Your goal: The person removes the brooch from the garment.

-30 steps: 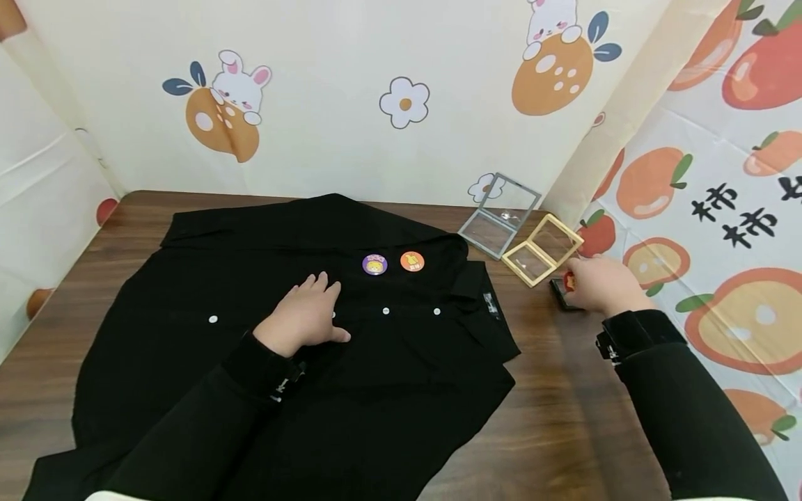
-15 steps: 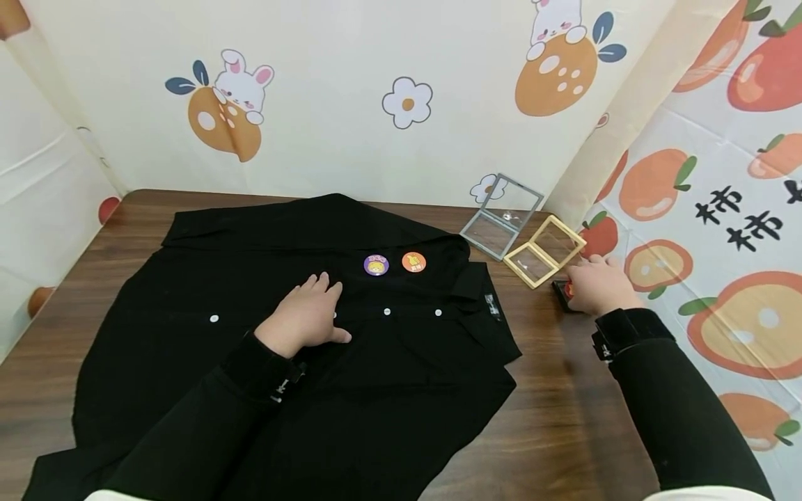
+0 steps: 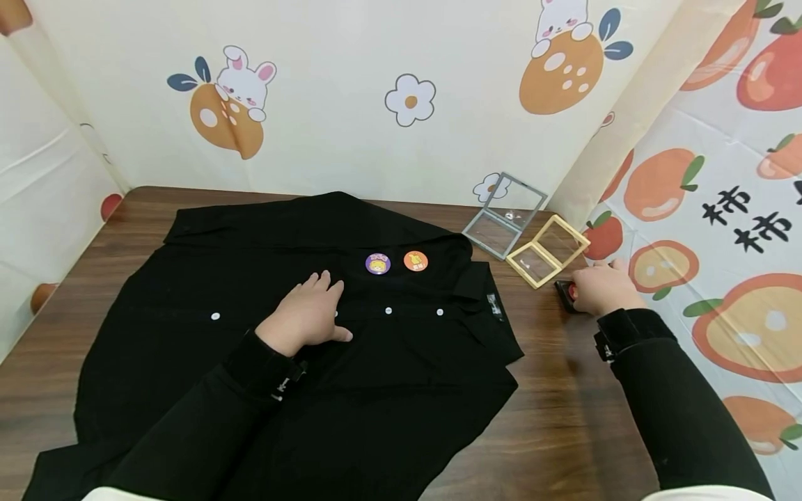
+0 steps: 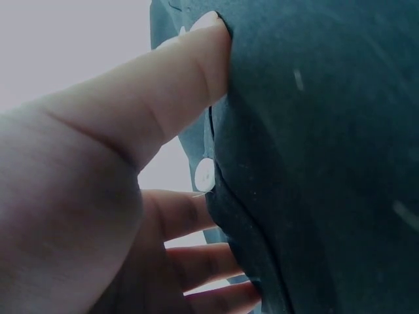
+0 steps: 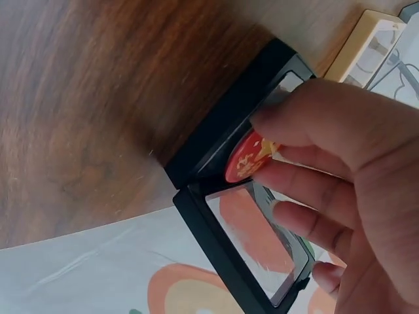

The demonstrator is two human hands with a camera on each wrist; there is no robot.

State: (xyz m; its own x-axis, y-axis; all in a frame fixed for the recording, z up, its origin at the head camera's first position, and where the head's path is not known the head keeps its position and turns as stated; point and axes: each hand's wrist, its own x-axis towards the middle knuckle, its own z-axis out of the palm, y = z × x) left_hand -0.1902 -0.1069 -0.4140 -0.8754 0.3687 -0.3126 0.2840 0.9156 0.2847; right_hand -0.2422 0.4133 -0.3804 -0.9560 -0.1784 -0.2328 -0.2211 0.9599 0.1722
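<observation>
Thumb and forefinger of the right hand pinch the red badge near its edge, and this badge is at the opened black case, which lies on the bench near the yellow case. Whether the badge is free from the clear window beneath it, I cannot tell. The left hand rests on the black shirt, its fingers spread and grasping nothing. I would judge the badge to be very light and stiff, with a glossy face which may slide under a dry fingertip; therefore the rim is the better place to hold, from two opposite sides, and not the printed face. Its back is hidden, so if there is a pin I cannot say, but the fingertips should be careful there. The black case seems light too, and its clear windows look thin, so it should be held by the dark frame only, without pressing the middle. The shirt, by contrast, is probably soft and easily wrinkled: a flat palm near the white button should steady it well, while pulling at one point could shift also the purple badge and the orange badge.
</observation>
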